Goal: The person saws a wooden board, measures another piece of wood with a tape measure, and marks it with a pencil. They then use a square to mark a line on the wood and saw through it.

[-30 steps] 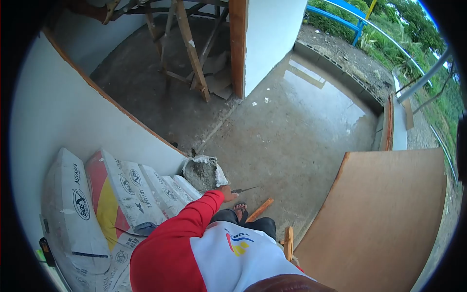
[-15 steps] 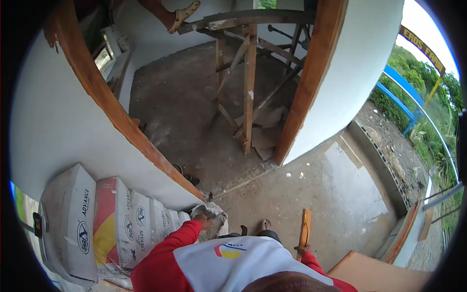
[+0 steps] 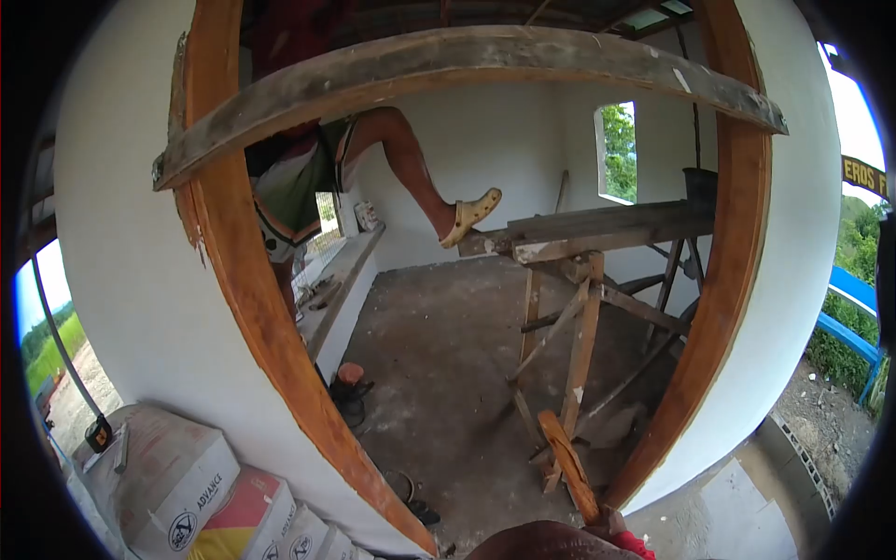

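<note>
My right hand (image 3: pixel 611 525), at the bottom edge below the doorway, is closed around the lower end of a short piece of wood (image 3: pixel 569 467). The orange-brown wood points up and slightly left, its upper end overlapping the view of a trestle's legs. Part of a red sleeve (image 3: pixel 635 545) shows beside that hand. My left hand is out of view.
Around the doorway is an orange-brown frame (image 3: pixel 271 373) with a weathered plank (image 3: pixel 467 58) across it. Inside, another person's leg (image 3: pixel 406 168) rests a clog (image 3: pixel 473 215) on a wooden trestle platform (image 3: pixel 597 245). Stacked bags (image 3: pixel 201 495) stand at lower left.
The view has tilted up, bringing the plank and more of the other person into sight. My left hand, earlier by an opened bag, has left the view. The wood in my right hand is raised.
</note>
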Tool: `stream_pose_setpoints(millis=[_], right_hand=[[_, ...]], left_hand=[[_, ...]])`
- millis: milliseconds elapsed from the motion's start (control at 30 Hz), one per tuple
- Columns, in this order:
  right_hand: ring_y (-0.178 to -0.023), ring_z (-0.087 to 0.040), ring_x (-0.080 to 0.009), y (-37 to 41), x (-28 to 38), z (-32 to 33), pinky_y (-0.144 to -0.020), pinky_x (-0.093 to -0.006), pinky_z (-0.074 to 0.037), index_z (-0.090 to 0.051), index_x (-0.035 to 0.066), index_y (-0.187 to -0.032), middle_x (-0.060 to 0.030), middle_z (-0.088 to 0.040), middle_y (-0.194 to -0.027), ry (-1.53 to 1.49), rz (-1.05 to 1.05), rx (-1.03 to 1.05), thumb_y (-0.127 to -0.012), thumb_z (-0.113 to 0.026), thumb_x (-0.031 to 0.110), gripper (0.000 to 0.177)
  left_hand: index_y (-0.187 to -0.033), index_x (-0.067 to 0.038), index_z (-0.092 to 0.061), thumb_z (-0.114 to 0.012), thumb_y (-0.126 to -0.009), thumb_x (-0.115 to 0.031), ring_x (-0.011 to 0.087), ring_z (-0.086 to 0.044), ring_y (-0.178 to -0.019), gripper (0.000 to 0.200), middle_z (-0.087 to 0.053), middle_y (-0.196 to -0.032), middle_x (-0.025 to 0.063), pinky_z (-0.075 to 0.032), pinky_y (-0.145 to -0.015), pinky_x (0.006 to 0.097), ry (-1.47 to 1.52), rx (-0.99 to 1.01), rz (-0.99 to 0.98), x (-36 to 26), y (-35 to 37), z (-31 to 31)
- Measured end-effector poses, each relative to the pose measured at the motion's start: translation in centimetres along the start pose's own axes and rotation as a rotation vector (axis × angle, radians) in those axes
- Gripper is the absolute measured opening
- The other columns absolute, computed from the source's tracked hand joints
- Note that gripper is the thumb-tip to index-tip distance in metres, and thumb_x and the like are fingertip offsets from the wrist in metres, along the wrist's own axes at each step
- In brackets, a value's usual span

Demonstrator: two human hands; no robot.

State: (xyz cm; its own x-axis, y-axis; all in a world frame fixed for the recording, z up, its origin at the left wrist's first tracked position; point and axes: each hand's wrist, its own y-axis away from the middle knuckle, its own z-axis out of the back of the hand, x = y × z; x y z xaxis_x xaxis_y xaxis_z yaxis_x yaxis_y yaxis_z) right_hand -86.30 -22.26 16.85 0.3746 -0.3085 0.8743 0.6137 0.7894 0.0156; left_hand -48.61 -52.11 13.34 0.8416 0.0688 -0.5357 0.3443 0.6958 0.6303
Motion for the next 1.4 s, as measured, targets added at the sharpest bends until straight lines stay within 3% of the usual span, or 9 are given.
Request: stream_pose_setpoints(millis=[133,200,500,667,933,1067,1133,1300,1400], right_hand=[[-0.09,-0.063,-0.0194,-12.3,13.4,4.3,-0.077,-0.0322,-0.051,-0.06,-0.004,-0.112,-0.014,-0.067,-0.095,-0.105,0.378,-0.05,-0.06,-0.089,0.023,0.065],[-0.097,-0.06,-0.0173,-14.2,22.0,9.2,-0.082,-0.0328,-0.05,-0.053,-0.004,-0.124,-0.012,-0.065,-0.104,0.009,0.178,0.038,-0.065,-0.086,0.019,0.072],[-0.092,-0.057,-0.0149,-21.0,18.5,-0.5,-0.083,-0.033,-0.049,-0.057,0.0,-0.118,-0.0004,-0.061,-0.101,-0.601,0.342,-0.073,-0.073,-0.074,0.009,0.048],[-0.089,-0.061,-0.0167,-30.3,26.5,5.7,-0.08,-0.0351,-0.051,-0.061,0.001,-0.108,-0.0051,-0.064,-0.093,-0.537,0.415,-0.185,-0.081,-0.071,0.015,0.032],[-0.082,-0.07,-0.0265,-46.7,36.8,22.6,-0.074,-0.0415,-0.054,-0.071,0.0,-0.092,-0.0139,-0.071,-0.085,-0.058,0.365,-0.3,-0.079,-0.07,0.021,0.025],[-0.075,-0.069,-0.0273,-59.6,36.6,28.2,-0.068,-0.0385,-0.055,-0.07,-0.007,-0.094,-0.0183,-0.071,-0.086,0.287,0.334,-0.365,-0.072,-0.076,0.039,0.052],[-0.084,-0.069,-0.0261,-61.4,40.2,30.3,-0.072,-0.038,-0.054,-0.069,-0.006,-0.098,-0.019,-0.071,-0.094,0.461,0.311,-0.436,-0.071,-0.073,0.05,0.062],[-0.102,-0.063,-0.0242,-66.0,41.6,30.1,-0.085,-0.0365,-0.051,-0.06,-0.005,-0.12,-0.0201,-0.062,-0.122,0.516,0.099,0.307,-0.08,-0.063,0.056,0.072],[-0.103,-0.063,-0.0236,-72.0,38.8,26.9,-0.086,-0.0362,-0.05,-0.058,-0.004,-0.123,-0.0191,-0.062,-0.122,0.796,0.372,0.346,-0.082,-0.062,0.05,0.068]], left_hand=[[-0.099,0.004,-0.069,-0.056,-0.077,-0.071,0.0356,-0.066,-0.095,0.079,-0.067,-0.1,0.0249,-0.052,-0.083,0.0416,0.094,-0.032,-0.181,-9.1,-3.9,1.5],[-0.098,0.003,-0.069,-0.057,-0.077,-0.07,0.0352,-0.066,-0.094,0.077,-0.067,-0.099,0.0246,-0.052,-0.082,0.0416,0.108,-0.024,-0.268,-13.3,-5.6,1.6],[-0.094,0.002,-0.069,-0.059,-0.078,-0.067,0.0336,-0.066,-0.087,0.072,-0.068,-0.093,0.0232,-0.052,-0.077,0.0415,0.156,0.088,-0.503,-25.2,-9.1,-3.2],[-0.092,0.001,-0.069,-0.061,-0.078,-0.065,0.0326,-0.067,-0.084,0.069,-0.068,-0.09,0.0224,-0.053,-0.074,0.0415,0.205,0.135,-0.52,-27.9,-10.5,-7.8],[-0.088,0.0,-0.069,-0.063,-0.078,-0.063,0.0312,-0.067,-0.078,0.064,-0.068,-0.084,0.0211,-0.053,-0.07,0.0414,0.291,0.118,-0.362,-21.5,-9.5,-13.0],[-0.086,0.0,-0.069,-0.065,-0.079,-0.061,0.0304,-0.067,-0.075,0.062,-0.068,-0.081,0.0205,-0.053,-0.067,0.0414,0.31,0.018,-0.195,-17.0,-8.8,-13.2],[-0.085,0.0,-0.07,-0.065,-0.079,-0.061,0.03,-0.068,-0.074,0.061,-0.069,-0.08,0.0201,-0.053,-0.066,0.0414,0.319,-0.054,-0.065,-13.5,-7.7,-13.8],[-0.083,-0.001,-0.07,-0.067,-0.079,-0.059,0.0291,-0.068,-0.07,0.058,-0.069,-0.077,0.0193,-0.053,-0.064,0.0414,0.293,-0.251,0.286,-1.9,-0.3,-16.4],[-0.082,-0.001,-0.07,-0.068,-0.079,-0.058,0.0286,-0.068,-0.068,0.057,-0.069,-0.075,0.0189,-0.053,-0.062,0.0413,0.257,-0.329,0.516,2.3,8.4,-21.4]])
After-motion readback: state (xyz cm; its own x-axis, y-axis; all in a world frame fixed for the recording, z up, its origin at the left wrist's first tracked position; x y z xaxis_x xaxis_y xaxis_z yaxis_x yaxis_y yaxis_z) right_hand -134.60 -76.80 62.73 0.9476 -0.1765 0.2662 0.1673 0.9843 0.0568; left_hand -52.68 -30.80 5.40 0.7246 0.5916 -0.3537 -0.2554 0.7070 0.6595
